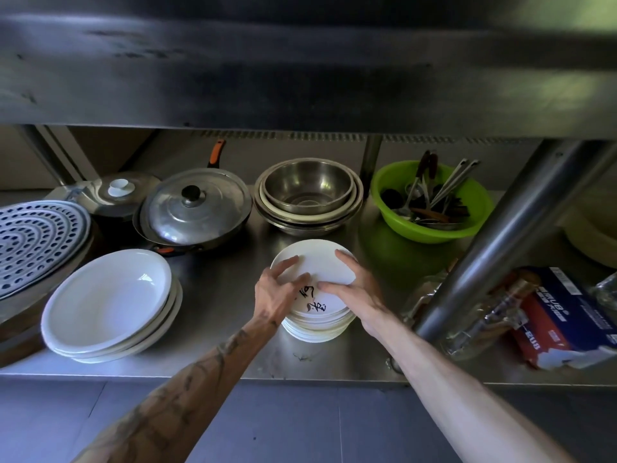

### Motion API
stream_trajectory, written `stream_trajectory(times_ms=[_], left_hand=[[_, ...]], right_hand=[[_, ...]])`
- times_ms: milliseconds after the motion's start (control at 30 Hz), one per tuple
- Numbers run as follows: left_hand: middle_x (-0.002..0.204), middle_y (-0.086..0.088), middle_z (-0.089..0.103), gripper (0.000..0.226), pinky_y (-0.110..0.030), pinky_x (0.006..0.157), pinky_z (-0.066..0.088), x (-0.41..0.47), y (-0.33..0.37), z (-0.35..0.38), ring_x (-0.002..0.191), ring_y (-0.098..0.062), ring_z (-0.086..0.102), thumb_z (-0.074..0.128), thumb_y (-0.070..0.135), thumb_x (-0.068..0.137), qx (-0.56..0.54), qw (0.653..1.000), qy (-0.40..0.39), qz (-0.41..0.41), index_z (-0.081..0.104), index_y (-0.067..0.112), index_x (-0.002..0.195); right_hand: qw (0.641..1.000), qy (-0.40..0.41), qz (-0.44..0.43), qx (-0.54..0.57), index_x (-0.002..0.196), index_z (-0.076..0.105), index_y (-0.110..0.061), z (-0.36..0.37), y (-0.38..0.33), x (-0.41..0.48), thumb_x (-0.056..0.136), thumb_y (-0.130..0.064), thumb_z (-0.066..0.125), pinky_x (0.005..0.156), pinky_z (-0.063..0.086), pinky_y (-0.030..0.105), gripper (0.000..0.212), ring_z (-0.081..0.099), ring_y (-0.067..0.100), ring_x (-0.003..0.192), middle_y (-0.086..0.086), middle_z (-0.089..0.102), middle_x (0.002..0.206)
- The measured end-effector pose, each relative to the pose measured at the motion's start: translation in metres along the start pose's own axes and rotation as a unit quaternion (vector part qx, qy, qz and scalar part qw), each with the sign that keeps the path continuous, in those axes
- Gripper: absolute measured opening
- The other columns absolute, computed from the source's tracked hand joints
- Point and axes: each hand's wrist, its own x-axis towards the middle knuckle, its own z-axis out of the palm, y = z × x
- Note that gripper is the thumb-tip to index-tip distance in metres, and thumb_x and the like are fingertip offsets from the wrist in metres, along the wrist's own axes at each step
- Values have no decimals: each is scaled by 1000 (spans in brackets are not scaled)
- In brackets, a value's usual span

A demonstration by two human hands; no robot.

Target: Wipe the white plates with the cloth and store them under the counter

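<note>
Down at the lower shelf (pixel 213 289) under the counter, and storing is well under way. On the left sits a stack of deep white plates (pixel 110 295), slightly fanned, with a lidded wok (pixel 193 212) behind it. Moving to the middle, the pile of small white plates (pixel 317 329) stands near the front edge, in front of the nested steel bowls (pixel 309 192). The top plate (pixel 314 262) lies on that pile but pushed a little toward the back, so black handwriting shows on the plate beneath. It looks like this one is just being seated, with a nudge left to square it up. No cloth anywhere in view, so the wiping of this plate appears finished. Whether more plates wait up on the counter cannot be told from here. Now the hands. The left hand (pixel 278 292) claws over the plate's left rim, fingers bent and spread, thumb on the near part, gripping it. The right hand (pixel 355 289) is flatter, its fingers nearly straight and fanned along the right rim, thumb pressing the near edge, steadying more than clutching. Further right, a green basin (pixel 467 225) of utensils sits well apart from the pile, then the steel counter leg (pixel 500 235).
</note>
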Motion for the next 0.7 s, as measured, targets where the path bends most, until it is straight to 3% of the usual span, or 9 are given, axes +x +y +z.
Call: stream_trajectory(times_ms=[133,300,433,600,700], left_hand=[[126,0,57,58,-38,93,59,1,-3,-4,110,-19,65,75,55,68,32,999,-20,28,68,45,125],[131,0,49,66,-32,96,51,0,-8,-11,118,-21,54,67,58,74,101,991,-48,73,58,43,137],[142,-3,42,62,-37,104,51,2,-7,-24,124,-27,54,66,61,88,196,972,-87,93,49,46,145],[163,-7,28,83,-50,115,39,-14,3,-45,142,-34,42,43,84,82,384,909,-112,116,33,45,155],[163,-13,32,91,-46,121,30,-40,21,-62,149,-31,33,35,86,78,432,890,-82,125,36,38,156]], right_hand=[[1000,8,-6,-4,147,52,-37,3,5,1,66,-38,95,102,35,19,92,44,4,132,-10,44,151],[997,18,-27,-65,148,50,-38,3,7,0,61,-66,86,108,31,19,98,39,5,140,-10,42,154],[991,-8,-24,-134,151,48,-34,-4,1,-1,79,-58,81,114,26,22,82,32,11,148,-5,34,159],[965,-44,0,-258,156,41,-32,-15,-25,-26,91,-56,69,121,23,32,75,21,19,154,1,17,166],[940,-54,3,-336,157,37,-38,-24,-52,-61,91,-61,65,123,27,42,75,20,22,155,0,15,168]])
